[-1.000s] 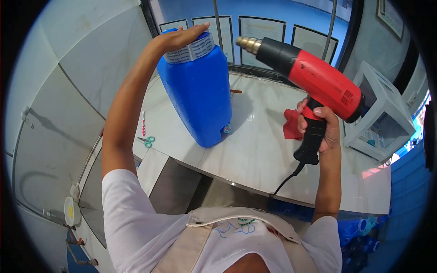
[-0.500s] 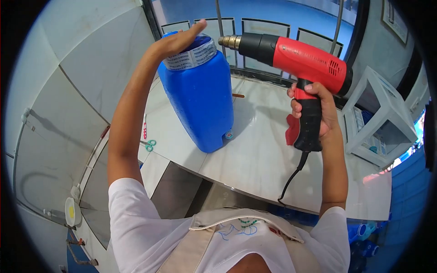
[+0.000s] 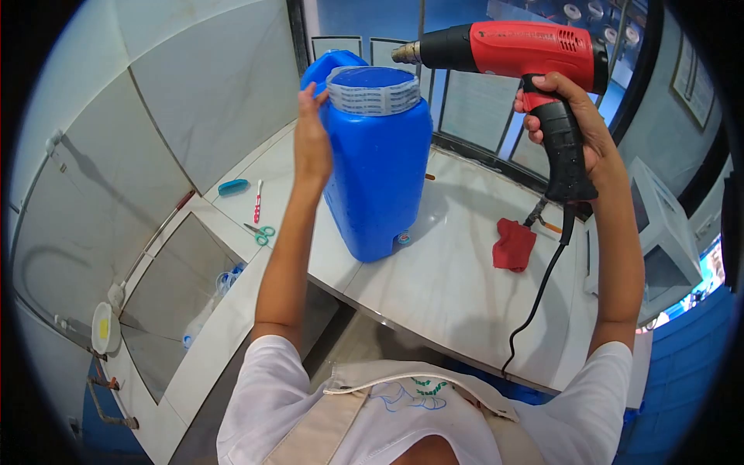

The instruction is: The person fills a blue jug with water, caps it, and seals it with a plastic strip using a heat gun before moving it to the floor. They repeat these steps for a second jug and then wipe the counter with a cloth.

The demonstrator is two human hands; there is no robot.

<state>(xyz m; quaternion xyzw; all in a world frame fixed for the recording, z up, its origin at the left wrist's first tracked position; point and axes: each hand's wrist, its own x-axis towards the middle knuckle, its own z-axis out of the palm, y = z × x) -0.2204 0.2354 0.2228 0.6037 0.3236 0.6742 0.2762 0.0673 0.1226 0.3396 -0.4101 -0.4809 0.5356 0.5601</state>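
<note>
A tall blue water jug [image 3: 380, 178] stands upright on the white tiled counter in front of me. Around its capped neck sits a clear printed shrink seal [image 3: 376, 101]. My left hand [image 3: 312, 147] is raised at the jug's left side, fingers stretched upward, fingertips right by the seal and handle. In my right hand [image 3: 587, 116] is a red and black heat gun [image 3: 535, 50], gripped by its black handle. Its metal nozzle points left, a little above and to the right of the cap.
Green-handled scissors [image 3: 264, 235], a red-and-white toothbrush [image 3: 258, 203] and a blue brush [image 3: 232, 187] lie left of the jug. A red cloth [image 3: 513, 245] lies to its right, near the gun's hanging cord [image 3: 535, 306]. A white rack [image 3: 659, 225] stands far right.
My left hand has moved from over the cap down to the jug's left side, uncovering the cap. The heat gun is higher in view, its nozzle still near the neck.
</note>
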